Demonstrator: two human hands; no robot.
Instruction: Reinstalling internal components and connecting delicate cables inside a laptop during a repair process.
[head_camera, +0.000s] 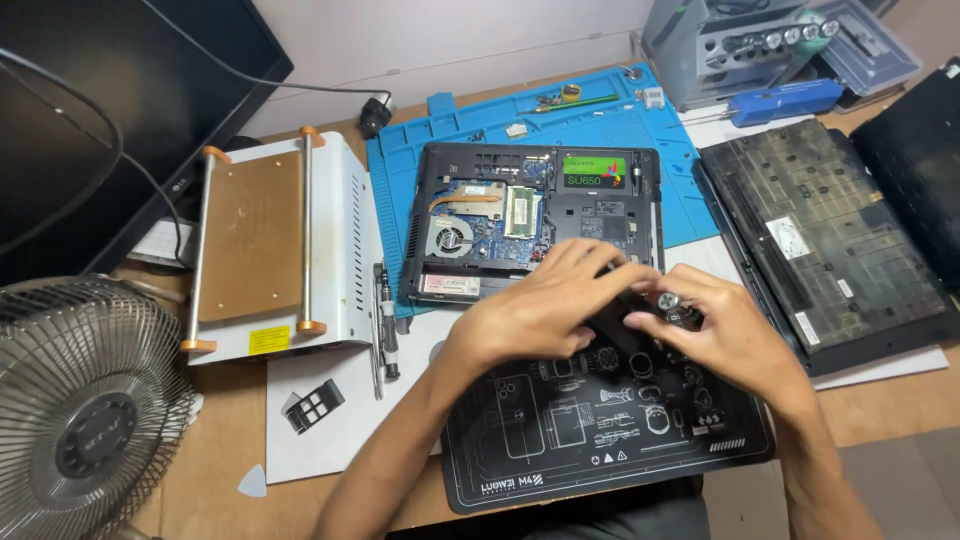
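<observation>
Left hand (545, 305) and right hand (725, 330) both grip 1 small black part with a round metal cap (668, 300), above the black printed mat (600, 440), before the opened laptop base (530, 215) on the bench.

An electronics repair workshop, no question. Across the wooden desk (230, 420) lies a blue silicone repair mat (600, 130), and on it an opened laptop (530, 220) shows its fan, heat pipe and circuit board. Beside it sits a white heating plate machine (280, 245), with screwdrivers (385, 320) lined up alongside. A black parts-layout mat (560, 440) covers the front, a second laptop's underside (830, 240) rests on the right, a grey tool case (770, 45) stands behind, and a metal fan (85, 410) sits at the left corner.
</observation>
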